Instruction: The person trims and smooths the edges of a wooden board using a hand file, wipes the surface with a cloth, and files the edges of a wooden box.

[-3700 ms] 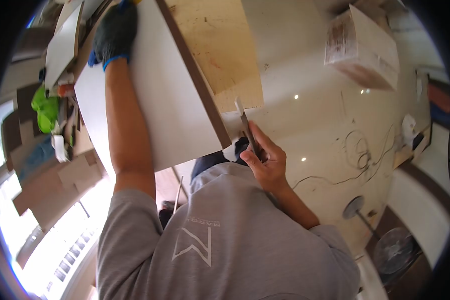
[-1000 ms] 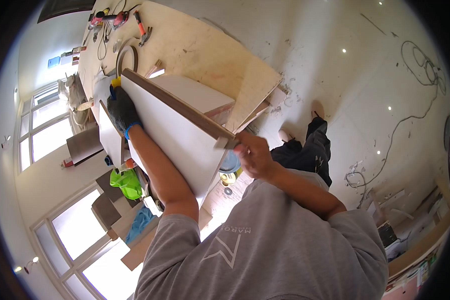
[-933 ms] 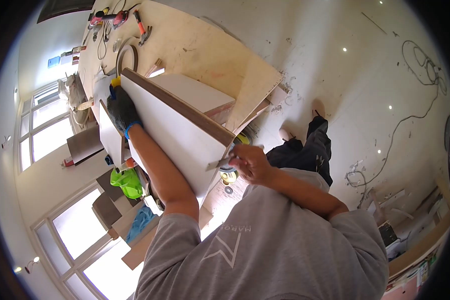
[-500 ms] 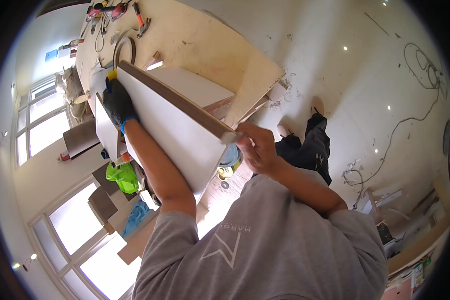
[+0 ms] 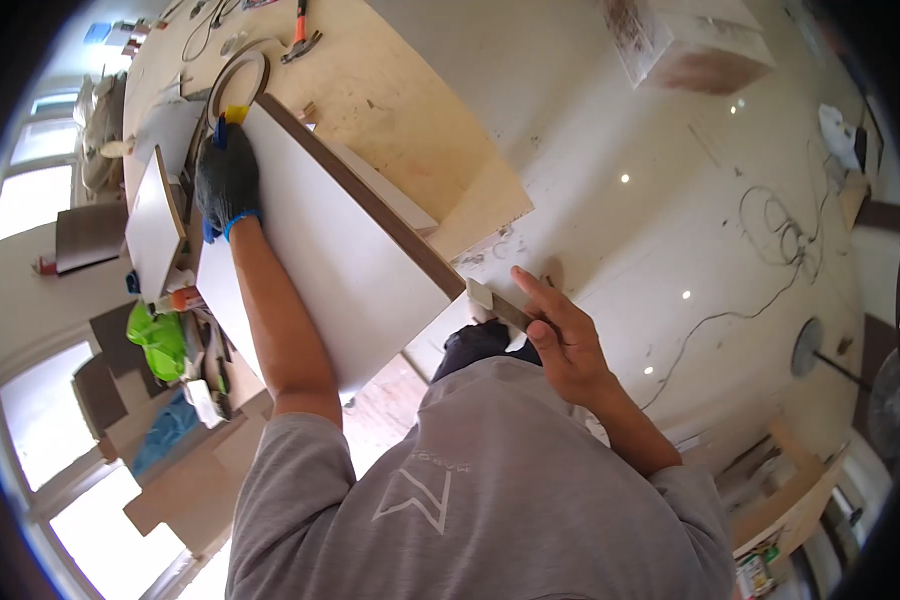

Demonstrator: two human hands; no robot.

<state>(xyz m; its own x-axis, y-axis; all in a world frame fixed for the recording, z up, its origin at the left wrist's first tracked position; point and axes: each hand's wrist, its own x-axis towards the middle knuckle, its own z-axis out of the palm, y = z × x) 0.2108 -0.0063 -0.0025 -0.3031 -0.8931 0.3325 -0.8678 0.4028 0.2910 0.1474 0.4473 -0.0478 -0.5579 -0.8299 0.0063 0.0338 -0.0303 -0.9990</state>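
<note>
A white board (image 5: 320, 240) with a brown edge strip (image 5: 360, 195) stands tilted beside the workbench. My left hand (image 5: 227, 175), in a dark glove with a blue cuff, holds the board's far side, next to a small yellow piece (image 5: 236, 114). My bare right hand (image 5: 568, 345) grips a narrow flat tool (image 5: 505, 308) between thumb and palm, its index finger stretched out. The tool's pale, wide end (image 5: 479, 293) is close to the near corner of the brown edge; whether they touch I cannot tell.
On the plywood workbench (image 5: 390, 90) are a hammer (image 5: 301, 38) and a coil of edge strip (image 5: 238, 85). A smaller white panel (image 5: 155, 228) and a green bag (image 5: 157, 340) are at the left. A cable (image 5: 710, 318), a box (image 5: 695, 55) and a standing fan (image 5: 808, 347) are at the right.
The view has turned, bringing the box and fan in at the right. My right hand has opened somewhat around the tool and turned it off the edge corner. My left hand stays on the board.
</note>
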